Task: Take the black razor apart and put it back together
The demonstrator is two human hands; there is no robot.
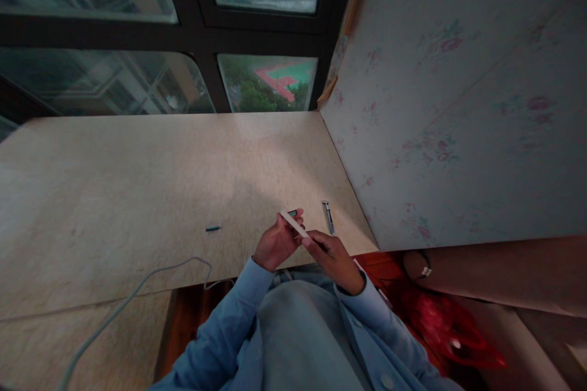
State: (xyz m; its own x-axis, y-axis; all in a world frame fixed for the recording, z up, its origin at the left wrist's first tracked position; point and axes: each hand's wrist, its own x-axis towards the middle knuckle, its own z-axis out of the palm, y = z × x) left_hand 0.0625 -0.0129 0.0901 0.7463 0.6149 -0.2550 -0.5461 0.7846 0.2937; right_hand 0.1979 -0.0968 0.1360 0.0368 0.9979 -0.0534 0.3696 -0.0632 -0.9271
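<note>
Desk, mottled beige, spreads ahead. Left hand and right hand grip a slim, flat white bar near its front edge; a slender silver-and-black tool lies rightward, a short dark cylinder leftward (another dark piece shows against the left hand).

Lt-blue btn-up shirt, long slvs, open over gray top.

Place: a home, seemingly
Wall: flower-patterned
Window: dark-framed, looking out on buildings, trees and a sports court
Ledge: pale, broad, against the window
</note>
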